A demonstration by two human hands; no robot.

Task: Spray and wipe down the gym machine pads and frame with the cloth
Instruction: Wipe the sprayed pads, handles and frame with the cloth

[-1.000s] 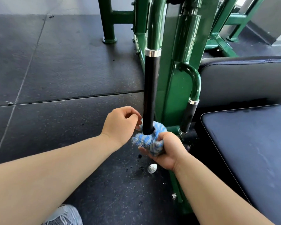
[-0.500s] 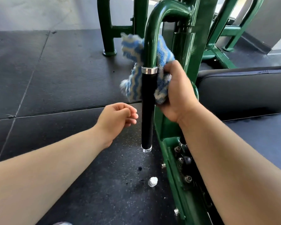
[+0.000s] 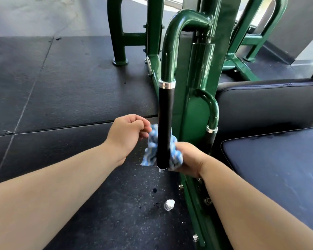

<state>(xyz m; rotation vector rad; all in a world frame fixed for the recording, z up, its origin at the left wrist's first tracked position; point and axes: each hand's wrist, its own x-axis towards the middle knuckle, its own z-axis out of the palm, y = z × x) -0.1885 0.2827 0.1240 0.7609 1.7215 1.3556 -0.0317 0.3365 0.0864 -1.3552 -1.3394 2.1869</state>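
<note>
A blue-and-white striped cloth is wrapped round the bottom end of the black handle grip on the green machine frame. My right hand grips the cloth from the right side of the bar. My left hand is just left of the bar, its curled fingertips pinching the cloth's raised upper corner. The dark seat pad lies to the right, with the back pad behind it. No spray bottle is in view.
A shorter curved handle with a black grip sits right of the main bar. A small white object and dark wet spots lie on the black rubber floor below. More green frame legs stand behind.
My right hand slid the cloth from the chrome collar at the top of the grip down to its bottom end. My left hand moved in and took the cloth's corner.
</note>
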